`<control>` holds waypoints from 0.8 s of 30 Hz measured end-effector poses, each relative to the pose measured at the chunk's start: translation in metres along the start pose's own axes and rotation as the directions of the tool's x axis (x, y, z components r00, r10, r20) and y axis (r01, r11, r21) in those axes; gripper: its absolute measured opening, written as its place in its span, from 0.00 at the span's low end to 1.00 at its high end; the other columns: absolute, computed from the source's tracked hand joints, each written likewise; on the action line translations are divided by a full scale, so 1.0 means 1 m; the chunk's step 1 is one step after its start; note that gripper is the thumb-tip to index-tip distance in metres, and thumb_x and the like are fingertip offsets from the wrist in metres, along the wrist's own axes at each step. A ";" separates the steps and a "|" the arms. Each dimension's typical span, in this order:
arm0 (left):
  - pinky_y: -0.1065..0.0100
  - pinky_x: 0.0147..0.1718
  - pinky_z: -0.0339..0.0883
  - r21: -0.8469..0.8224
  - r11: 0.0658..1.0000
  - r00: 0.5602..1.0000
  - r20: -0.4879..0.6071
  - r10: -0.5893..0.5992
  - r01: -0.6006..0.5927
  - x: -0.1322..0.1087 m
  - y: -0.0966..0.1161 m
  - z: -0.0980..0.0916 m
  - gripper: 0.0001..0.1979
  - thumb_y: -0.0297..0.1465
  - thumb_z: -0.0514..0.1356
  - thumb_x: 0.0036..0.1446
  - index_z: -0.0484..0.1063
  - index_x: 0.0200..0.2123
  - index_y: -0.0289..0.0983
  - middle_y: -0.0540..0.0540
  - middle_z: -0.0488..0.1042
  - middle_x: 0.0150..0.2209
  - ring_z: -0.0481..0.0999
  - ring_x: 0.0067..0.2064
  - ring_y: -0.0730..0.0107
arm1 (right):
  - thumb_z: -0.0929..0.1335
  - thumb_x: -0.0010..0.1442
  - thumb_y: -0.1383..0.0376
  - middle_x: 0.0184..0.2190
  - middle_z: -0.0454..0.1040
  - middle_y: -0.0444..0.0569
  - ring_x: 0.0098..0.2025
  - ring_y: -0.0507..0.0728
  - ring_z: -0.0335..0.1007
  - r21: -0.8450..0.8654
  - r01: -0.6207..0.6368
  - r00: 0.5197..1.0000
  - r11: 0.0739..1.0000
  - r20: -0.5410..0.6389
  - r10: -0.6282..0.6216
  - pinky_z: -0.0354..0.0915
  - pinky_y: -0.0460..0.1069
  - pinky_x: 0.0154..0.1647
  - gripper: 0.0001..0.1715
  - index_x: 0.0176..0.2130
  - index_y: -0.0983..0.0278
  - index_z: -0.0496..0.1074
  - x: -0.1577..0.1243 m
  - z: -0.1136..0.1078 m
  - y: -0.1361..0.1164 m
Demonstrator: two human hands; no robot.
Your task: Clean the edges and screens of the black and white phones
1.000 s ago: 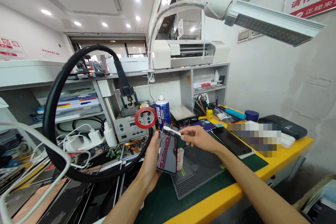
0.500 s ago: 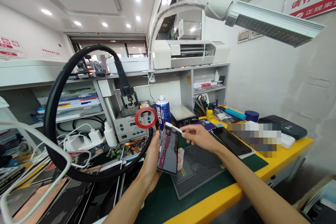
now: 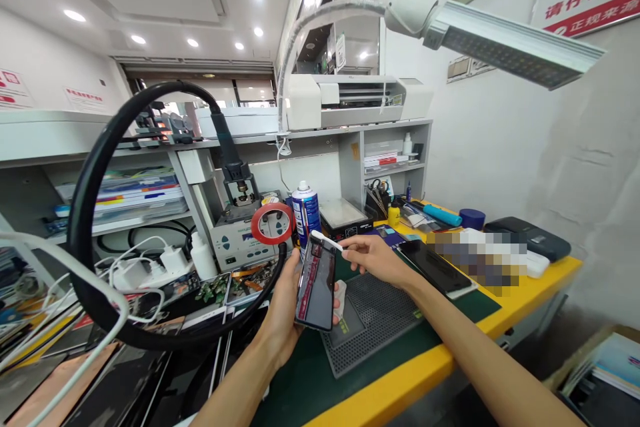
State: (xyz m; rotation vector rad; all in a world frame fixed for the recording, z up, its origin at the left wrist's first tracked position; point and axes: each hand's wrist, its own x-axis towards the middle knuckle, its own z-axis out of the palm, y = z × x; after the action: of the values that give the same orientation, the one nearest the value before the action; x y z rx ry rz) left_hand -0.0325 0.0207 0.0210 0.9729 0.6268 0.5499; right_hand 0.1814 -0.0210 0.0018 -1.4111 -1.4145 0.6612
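Note:
My left hand (image 3: 284, 303) is wrapped round a dark smartphone (image 3: 316, 287), held tilted above the bench with its glossy face towards me. Its surface mirrors reddish lettering. A crumpled white tissue (image 3: 341, 297) shows by the fingertips at the phone's right side. Pinched in my right hand (image 3: 375, 259) is a slim white stick-like tool (image 3: 327, 241), lying against the phone's top edge; its exact kind cannot be made out. Below both hands lies a grey perforated mat (image 3: 373, 327) on a green mat.
A black hose (image 3: 80, 213) loops at the left, over stacked phone parts. Behind the phone stand a red tape roll (image 3: 273, 239) and a blue spray can (image 3: 306, 213). Another black phone (image 3: 435, 267) lies right of my right hand. A lamp (image 3: 515, 40) hangs overhead.
The whole view has shifted slightly, so things sit a little further left. Both hands keep their hold, and the white tool stays at the phone's top edge.

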 end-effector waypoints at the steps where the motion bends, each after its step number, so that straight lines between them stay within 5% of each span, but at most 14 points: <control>1: 0.52 0.31 0.77 0.008 1.000 1.000 0.003 0.002 -0.002 0.000 0.000 0.000 0.32 0.53 0.51 0.62 0.71 0.52 0.32 0.34 0.79 0.38 0.81 0.34 0.49 | 0.70 0.59 0.53 0.26 0.73 0.47 0.28 0.54 0.69 0.002 -0.002 1.000 1.000 -0.002 0.002 0.64 0.47 0.26 0.23 0.49 0.63 0.77 0.000 0.000 -0.001; 13: 0.48 0.36 0.77 0.013 0.999 0.999 -0.025 0.041 -0.041 0.003 -0.003 -0.005 0.30 0.52 0.54 0.61 0.71 0.53 0.32 0.34 0.79 0.42 0.81 0.36 0.48 | 0.70 0.59 0.57 0.25 0.73 0.46 0.27 0.53 0.69 0.022 0.000 1.000 1.000 -0.024 0.001 0.64 0.45 0.24 0.18 0.46 0.63 0.78 -0.001 0.000 -0.004; 24: 0.58 0.28 0.78 0.008 0.998 0.996 -0.067 0.064 -0.064 0.002 -0.002 -0.004 0.26 0.49 0.55 0.63 0.70 0.53 0.33 0.38 0.79 0.37 0.82 0.33 0.53 | 0.70 0.58 0.58 0.25 0.73 0.46 0.28 0.53 0.71 0.040 -0.003 1.000 0.999 -0.024 0.004 0.64 0.45 0.24 0.16 0.44 0.63 0.78 0.000 0.001 -0.002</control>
State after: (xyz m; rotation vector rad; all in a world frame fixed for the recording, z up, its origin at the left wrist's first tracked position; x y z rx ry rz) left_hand -0.0338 0.0236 0.0173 0.9853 0.6593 0.6402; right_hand 0.1800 -0.0209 0.0032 -1.3865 -1.3733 0.6691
